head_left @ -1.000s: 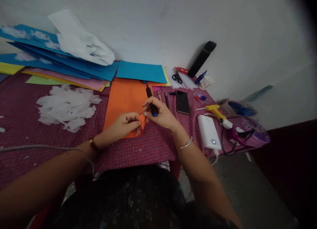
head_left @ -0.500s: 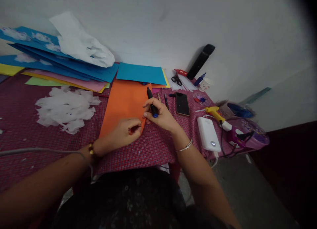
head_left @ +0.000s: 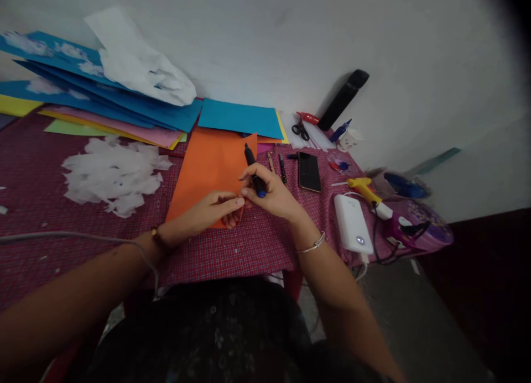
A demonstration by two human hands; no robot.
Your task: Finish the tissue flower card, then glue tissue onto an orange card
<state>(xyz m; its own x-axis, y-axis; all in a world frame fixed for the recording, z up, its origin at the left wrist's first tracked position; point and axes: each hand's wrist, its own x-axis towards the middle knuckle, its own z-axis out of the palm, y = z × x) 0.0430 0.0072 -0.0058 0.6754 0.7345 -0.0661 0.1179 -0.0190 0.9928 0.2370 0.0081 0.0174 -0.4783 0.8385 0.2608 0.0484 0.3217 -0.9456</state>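
Note:
My right hand [head_left: 271, 194] is closed around a dark marker [head_left: 254, 171] with a blue end, which slants up and away over the right edge of an orange sheet of paper [head_left: 207, 162]. My left hand [head_left: 222, 209] lies over the sheet's near right corner, fingers curled and thumb stretched towards my right fingertips. The two hands meet or nearly meet there. Whatever the left fingers hold, if anything, is hidden or too small to make out.
Torn white tissue [head_left: 114, 173] is heaped at left. Behind lie blue folded cards [head_left: 161, 115] and a blue sheet [head_left: 240, 117]. To the right are scissors [head_left: 300, 131], a phone [head_left: 309, 172], a white power bank [head_left: 352, 223] and a yellow glue gun [head_left: 364, 189].
My left hand has turned and shifted slightly right, its thumb now reaching to my right fingertips. The right hand still holds the marker. The view has shifted a little.

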